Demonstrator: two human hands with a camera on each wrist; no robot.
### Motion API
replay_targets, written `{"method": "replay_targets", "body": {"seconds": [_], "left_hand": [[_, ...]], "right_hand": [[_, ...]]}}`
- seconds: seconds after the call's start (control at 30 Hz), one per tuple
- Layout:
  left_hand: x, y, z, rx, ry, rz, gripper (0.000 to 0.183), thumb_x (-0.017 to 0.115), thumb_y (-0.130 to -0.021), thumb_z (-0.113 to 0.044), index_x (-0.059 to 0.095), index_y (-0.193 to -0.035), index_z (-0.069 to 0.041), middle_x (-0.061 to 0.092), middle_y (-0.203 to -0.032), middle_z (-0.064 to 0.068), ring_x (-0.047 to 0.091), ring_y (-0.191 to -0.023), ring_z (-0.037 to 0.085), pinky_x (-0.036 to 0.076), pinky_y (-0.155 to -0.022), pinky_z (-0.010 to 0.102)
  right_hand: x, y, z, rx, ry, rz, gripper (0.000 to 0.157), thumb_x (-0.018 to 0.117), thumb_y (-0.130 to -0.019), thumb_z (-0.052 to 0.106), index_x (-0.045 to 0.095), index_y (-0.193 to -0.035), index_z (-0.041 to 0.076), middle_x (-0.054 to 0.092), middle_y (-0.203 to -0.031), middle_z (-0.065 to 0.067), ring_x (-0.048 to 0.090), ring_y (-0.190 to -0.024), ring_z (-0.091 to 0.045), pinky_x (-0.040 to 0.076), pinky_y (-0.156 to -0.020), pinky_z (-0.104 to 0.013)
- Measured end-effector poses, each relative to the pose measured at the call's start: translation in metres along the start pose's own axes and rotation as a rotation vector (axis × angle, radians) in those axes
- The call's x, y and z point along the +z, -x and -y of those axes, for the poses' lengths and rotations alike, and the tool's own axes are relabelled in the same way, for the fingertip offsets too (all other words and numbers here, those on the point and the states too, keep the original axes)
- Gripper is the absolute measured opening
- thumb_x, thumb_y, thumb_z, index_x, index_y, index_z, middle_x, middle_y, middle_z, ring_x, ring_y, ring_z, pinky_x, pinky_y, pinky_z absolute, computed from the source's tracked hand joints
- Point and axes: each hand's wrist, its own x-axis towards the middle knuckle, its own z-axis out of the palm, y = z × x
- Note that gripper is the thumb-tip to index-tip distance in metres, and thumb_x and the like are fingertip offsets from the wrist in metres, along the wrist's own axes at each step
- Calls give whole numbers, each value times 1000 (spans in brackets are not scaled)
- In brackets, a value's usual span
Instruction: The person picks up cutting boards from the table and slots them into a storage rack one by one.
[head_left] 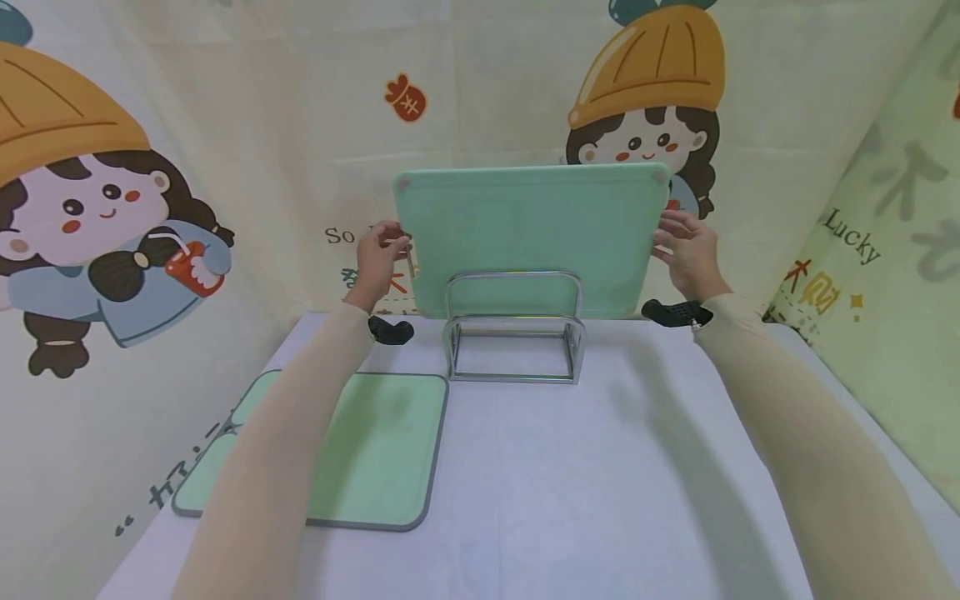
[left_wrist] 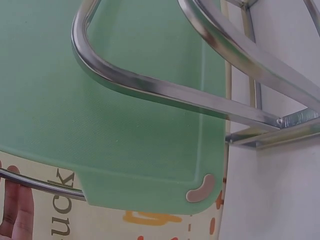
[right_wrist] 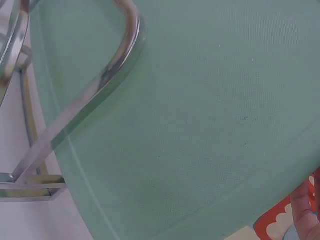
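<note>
item one: upright board (head_left: 525, 225), pale green, standing broadside near twelve o'clock on the white table (head_left: 562, 500); tilt slight, if any. a small pinkish-grey pad (left_wrist: 200, 189) marks a lower corner. the lower edge lies close to the rack's base; whether it rests there, cannot tell.

item two: metal rack (head_left: 513, 379), shiny, at six o'clock of the upright board. two rounded loops cross in front of the board's lower middle.

item three: left hand (head_left: 380, 254), at nine o'clock of the upright board. narrow, fingers bent, gripping the metal handle (left_wrist: 50, 189) on the short edge; in the left wrist view two fingers show at the rod.

item four: right hand (head_left: 692, 252), at three o'clock of the upright board. narrow, holding the opposite short edge; fingertips partly hidden.

item five: flat board (head_left: 375, 450), pale green with a grey rim, lying on the table at about eight o'clock of the rack, just beside it. the left sleeve (head_left: 277, 467) passes over it in the head view.

item six: right sleeve (head_left: 810, 467), beige, reaching in from five o'clock.

item seven: wall cloth (head_left: 510, 83), cream, printed with cartoon figures in orange hats at ten and one o'clock, and a red pouch (head_left: 406, 98) near eleven.
</note>
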Motion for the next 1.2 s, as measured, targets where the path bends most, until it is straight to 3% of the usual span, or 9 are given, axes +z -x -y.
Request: {"method": "replay_targets", "body": {"seconds": [0.2,0.43,0.7,1.0,1.2], "left_hand": [[-3,1,1,-12,-19,-13,21,55,-94,-9,57,-112,0,57,-91,-7,58,-84,7,54,-86,27],[-6,2,4,-26,-18,-22,18,55,-94,-8,58,-111,-2,57,-92,-6,57,-85,9,54,-87,30],[-8,2,7,-26,-23,-22,16,54,-94,-7,58,-108,-1,57,-91,-6,58,-84,9,54,-89,33],[-9,3,11,-26,-43,-29,18,54,-94,-7,58,-110,-1,57,-93,-3,58,-99,29,53,-89,35],[-10,3,13,-43,-43,-21,19,55,-93,-8,57,-111,0,56,-95,-2,59,-96,23,53,-91,37]], "right_hand": [[4,-1,-5,7,29,-3,28,63,-87,5,60,-113,15,58,-105,4,55,-93,-13,34,-109,-47],[6,-2,-10,24,17,-10,26,64,-86,6,62,-109,18,60,-103,6,56,-96,-11,38,-107,-44],[7,-2,-15,40,75,-15,35,63,-87,12,58,-122,17,56,-112,5,52,-114,-18,32,-112,-47],[9,-2,-17,57,83,-16,32,62,-88,9,59,-119,17,55,-108,5,52,-110,-15,33,-111,-48],[8,-1,-19,63,84,-14,32,61,-89,8,60,-119,18,56,-110,5,52,-112,-16,32,-112,-48]]}}
